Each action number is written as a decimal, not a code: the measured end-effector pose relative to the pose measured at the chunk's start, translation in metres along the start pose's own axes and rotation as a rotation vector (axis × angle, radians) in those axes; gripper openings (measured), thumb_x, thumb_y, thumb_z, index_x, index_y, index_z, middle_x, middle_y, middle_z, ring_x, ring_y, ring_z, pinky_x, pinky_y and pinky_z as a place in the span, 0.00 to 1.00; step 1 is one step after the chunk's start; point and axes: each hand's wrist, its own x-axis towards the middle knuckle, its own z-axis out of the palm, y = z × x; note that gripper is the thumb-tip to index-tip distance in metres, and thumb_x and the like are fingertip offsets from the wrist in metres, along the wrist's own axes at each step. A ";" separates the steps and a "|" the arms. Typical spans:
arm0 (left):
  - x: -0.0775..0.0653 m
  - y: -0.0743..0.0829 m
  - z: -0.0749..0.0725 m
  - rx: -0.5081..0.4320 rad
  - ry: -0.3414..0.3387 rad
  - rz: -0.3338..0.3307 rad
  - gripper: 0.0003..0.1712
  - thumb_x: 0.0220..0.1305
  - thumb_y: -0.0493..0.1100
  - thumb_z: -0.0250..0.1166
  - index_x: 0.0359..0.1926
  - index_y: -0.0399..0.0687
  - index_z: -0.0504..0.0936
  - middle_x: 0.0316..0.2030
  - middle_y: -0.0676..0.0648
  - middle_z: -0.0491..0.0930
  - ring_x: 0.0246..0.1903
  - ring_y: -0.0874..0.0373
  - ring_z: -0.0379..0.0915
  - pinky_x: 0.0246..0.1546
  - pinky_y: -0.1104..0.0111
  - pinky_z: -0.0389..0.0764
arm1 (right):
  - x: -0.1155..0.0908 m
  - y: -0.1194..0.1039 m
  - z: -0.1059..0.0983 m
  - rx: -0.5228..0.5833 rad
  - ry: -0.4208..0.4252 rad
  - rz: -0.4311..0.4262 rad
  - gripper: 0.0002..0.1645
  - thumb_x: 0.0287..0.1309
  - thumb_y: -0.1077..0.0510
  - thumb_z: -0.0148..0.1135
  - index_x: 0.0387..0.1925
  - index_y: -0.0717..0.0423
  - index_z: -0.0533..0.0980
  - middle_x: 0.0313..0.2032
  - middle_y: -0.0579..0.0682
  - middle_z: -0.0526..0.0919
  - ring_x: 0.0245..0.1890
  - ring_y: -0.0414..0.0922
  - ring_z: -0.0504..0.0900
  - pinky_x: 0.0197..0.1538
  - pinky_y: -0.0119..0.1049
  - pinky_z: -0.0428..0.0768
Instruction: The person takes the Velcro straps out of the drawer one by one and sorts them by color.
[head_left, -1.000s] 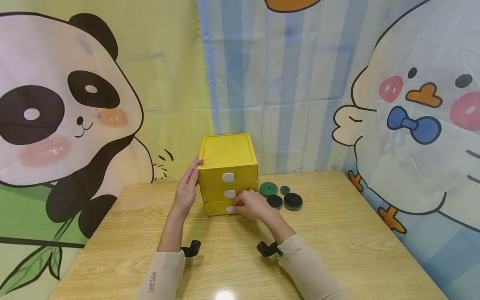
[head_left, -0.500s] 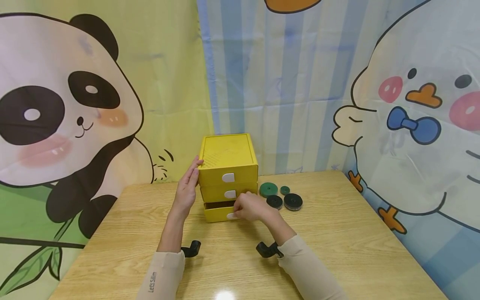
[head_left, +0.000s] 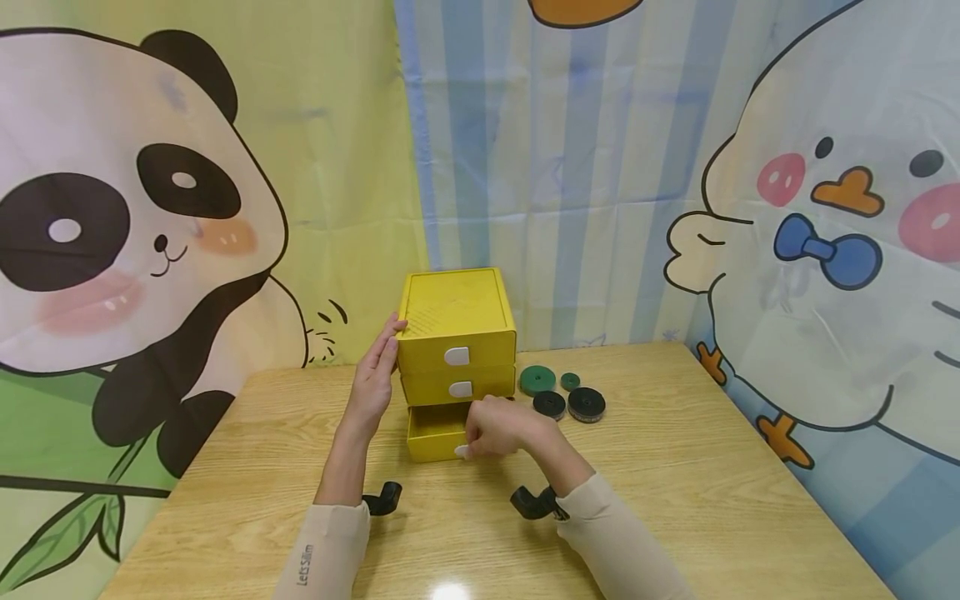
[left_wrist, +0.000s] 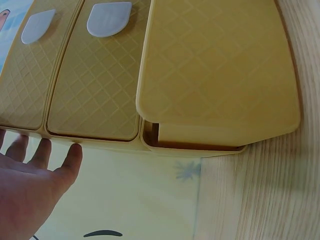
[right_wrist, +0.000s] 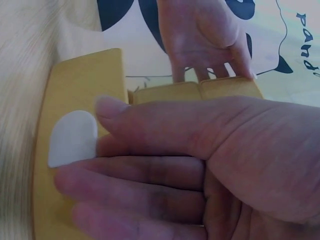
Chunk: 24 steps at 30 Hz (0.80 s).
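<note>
L hand (head_left: pixel 373 375) is resting on side of yellow drawer unit (head_left: pixel 457 302) near worktop's (head_left: pixel 660 492) back, prob. bracing vs. sliding, while R hand (head_left: pixel 508 425), apart from L, is pinching white tab (right_wrist: pixel 74 140) on jutting bottom drawer (head_left: pixel 433 451), prob. for pull.

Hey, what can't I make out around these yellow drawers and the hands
Right side of the bottom drawer: head view, covered by the right hand.
Back of its inside: head view, hidden beneath the middle drawer.
Part of the left hand: left wrist view, cut off at the left edge.
Any lettering on the rightmost black disc: head view, too small.
</note>
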 end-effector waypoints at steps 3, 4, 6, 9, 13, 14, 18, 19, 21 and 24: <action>0.000 0.000 0.000 0.000 0.000 -0.001 0.29 0.84 0.58 0.44 0.77 0.54 0.67 0.82 0.63 0.49 0.83 0.60 0.40 0.82 0.50 0.50 | -0.003 -0.003 -0.001 0.008 -0.039 0.007 0.23 0.66 0.50 0.72 0.15 0.49 0.82 0.09 0.37 0.68 0.10 0.34 0.66 0.17 0.28 0.63; 0.000 0.000 0.000 -0.001 0.001 -0.001 0.29 0.84 0.58 0.44 0.77 0.54 0.67 0.82 0.63 0.49 0.83 0.60 0.40 0.82 0.50 0.50 | -0.004 -0.004 -0.001 0.010 -0.049 0.012 0.23 0.66 0.50 0.72 0.15 0.51 0.82 0.09 0.37 0.68 0.09 0.35 0.67 0.16 0.28 0.63; 0.000 0.000 0.000 -0.004 0.002 -0.002 0.29 0.84 0.58 0.44 0.77 0.54 0.67 0.82 0.63 0.49 0.83 0.60 0.40 0.82 0.50 0.50 | -0.006 -0.006 -0.002 0.015 -0.067 0.022 0.23 0.66 0.50 0.72 0.16 0.53 0.83 0.08 0.37 0.68 0.09 0.36 0.68 0.15 0.28 0.63; 0.000 0.000 0.000 -0.004 0.005 -0.004 0.29 0.84 0.58 0.44 0.77 0.54 0.68 0.82 0.63 0.49 0.82 0.60 0.40 0.82 0.50 0.50 | -0.008 -0.008 -0.002 0.021 -0.091 0.032 0.22 0.65 0.50 0.73 0.17 0.54 0.83 0.09 0.38 0.68 0.08 0.37 0.70 0.15 0.28 0.64; 0.000 0.000 0.000 -0.003 0.007 -0.003 0.29 0.84 0.58 0.44 0.77 0.54 0.68 0.82 0.63 0.50 0.82 0.60 0.41 0.82 0.50 0.50 | -0.010 -0.011 -0.003 0.025 -0.110 0.037 0.19 0.64 0.50 0.74 0.19 0.53 0.85 0.10 0.38 0.68 0.09 0.37 0.69 0.15 0.28 0.67; 0.000 0.000 0.000 -0.003 0.008 -0.003 0.29 0.84 0.58 0.44 0.77 0.54 0.68 0.82 0.63 0.50 0.82 0.60 0.41 0.82 0.50 0.50 | -0.010 -0.012 -0.004 0.025 -0.111 0.037 0.19 0.64 0.50 0.74 0.18 0.52 0.84 0.10 0.38 0.68 0.09 0.37 0.69 0.15 0.28 0.67; 0.000 0.001 0.000 -0.001 0.010 -0.003 0.29 0.84 0.58 0.45 0.76 0.54 0.68 0.82 0.63 0.50 0.82 0.60 0.41 0.82 0.50 0.50 | -0.010 -0.013 -0.004 0.026 -0.122 0.038 0.19 0.64 0.50 0.74 0.19 0.52 0.85 0.09 0.38 0.67 0.09 0.36 0.67 0.15 0.28 0.65; 0.000 0.001 0.000 0.000 0.010 -0.004 0.29 0.84 0.58 0.45 0.76 0.54 0.68 0.82 0.63 0.50 0.82 0.60 0.41 0.82 0.50 0.50 | -0.010 -0.013 -0.004 0.024 -0.125 0.035 0.19 0.64 0.50 0.74 0.19 0.53 0.85 0.09 0.38 0.67 0.09 0.36 0.66 0.15 0.28 0.64; 0.000 0.001 0.000 0.001 0.010 -0.004 0.29 0.84 0.58 0.45 0.77 0.54 0.68 0.82 0.63 0.50 0.82 0.60 0.41 0.82 0.50 0.50 | -0.010 -0.013 -0.004 0.023 -0.126 0.031 0.19 0.64 0.50 0.74 0.20 0.54 0.85 0.09 0.37 0.66 0.09 0.35 0.65 0.15 0.27 0.64; 0.000 0.000 0.000 0.002 0.010 -0.003 0.29 0.84 0.58 0.45 0.77 0.54 0.68 0.82 0.62 0.50 0.82 0.60 0.41 0.82 0.50 0.50 | -0.010 -0.012 -0.005 0.024 -0.120 0.012 0.19 0.64 0.50 0.74 0.20 0.55 0.85 0.10 0.38 0.69 0.09 0.34 0.66 0.16 0.27 0.63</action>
